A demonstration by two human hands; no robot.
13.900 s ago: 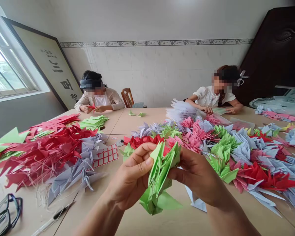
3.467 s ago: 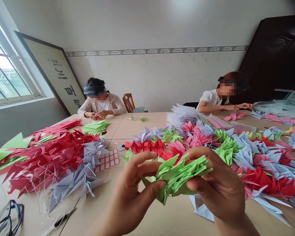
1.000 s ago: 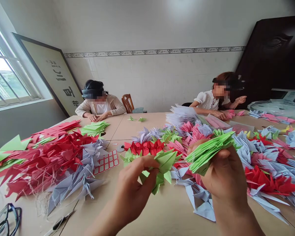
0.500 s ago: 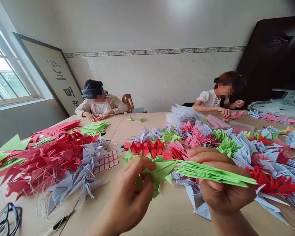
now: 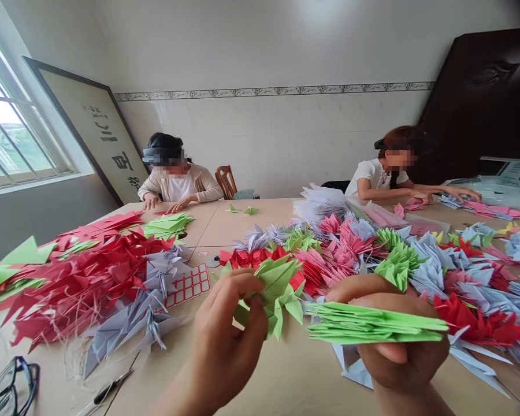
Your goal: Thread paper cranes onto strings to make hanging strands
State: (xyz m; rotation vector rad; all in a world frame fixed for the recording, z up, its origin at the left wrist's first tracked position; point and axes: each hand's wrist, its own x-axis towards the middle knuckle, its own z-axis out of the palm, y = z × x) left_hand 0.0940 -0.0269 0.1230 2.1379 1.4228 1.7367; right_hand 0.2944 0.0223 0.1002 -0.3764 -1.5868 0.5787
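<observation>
My left hand [image 5: 234,335] pinches light green paper cranes [image 5: 279,283] between thumb and fingers, with their pointed wings spread. A stack of folded green paper cranes [image 5: 372,323], pressed flat, lies in the grip of my right hand [image 5: 398,358]; its fingers are closed behind and under the stack. The two green bunches are slightly apart. Just beyond my hands sit red paper cranes [image 5: 247,257] and pink paper cranes [image 5: 316,266]. Pale blue folded paper [image 5: 355,370] shows below my right hand, partly covered by it.
Red folded paper [image 5: 112,271] with loose threads is heaped left, beside a red-bordered label sheet [image 5: 188,286]. Eyeglasses [image 5: 15,384] and a dark-handled pointed tool [image 5: 106,390] lie near the front left. Two people sit across the table [image 5: 208,214], handling paper.
The left hand's cranes have moved away from the stack's end and tilted upward. My right hand has turned the stack, showing more folded edges. The person at right has reached an arm rightward.
</observation>
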